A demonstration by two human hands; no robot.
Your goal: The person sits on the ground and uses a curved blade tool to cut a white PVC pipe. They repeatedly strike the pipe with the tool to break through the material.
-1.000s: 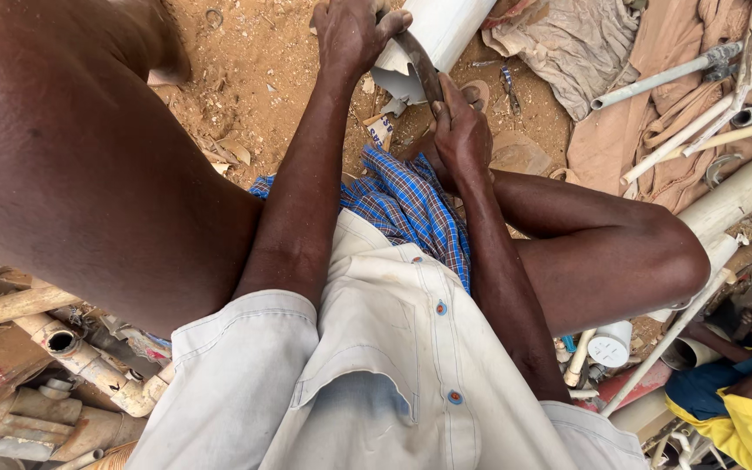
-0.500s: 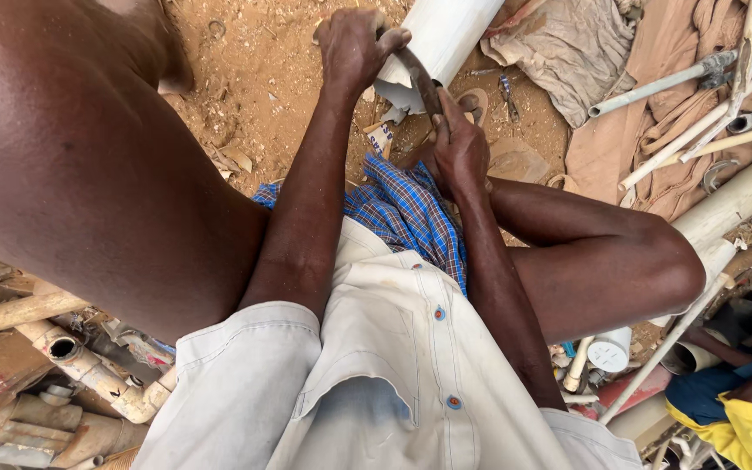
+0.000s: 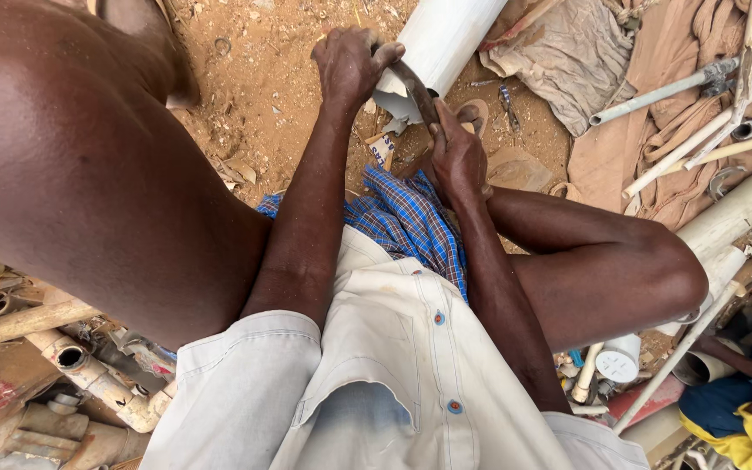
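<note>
Pipe (image 3: 446,43) end gripped by left hand (image 3: 347,65), blade (image 3: 415,87) in right hand (image 3: 456,157), betw. hands.

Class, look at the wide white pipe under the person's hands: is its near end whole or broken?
Broken. The white pipe ends in a jagged, uneven edge where the left hand grips it; the right hand holds a dark tool against it.

Far centre we find the wide pipe (image 3: 446,43) lying on the ground (image 3: 254,96), left hand (image 3: 350,65) at its near end, right hand (image 3: 456,157) just nearer and right. Thin pipes (image 3: 698,96) lie far right on cloth (image 3: 654,113); pipe fittings (image 3: 80,374) near left.
</note>
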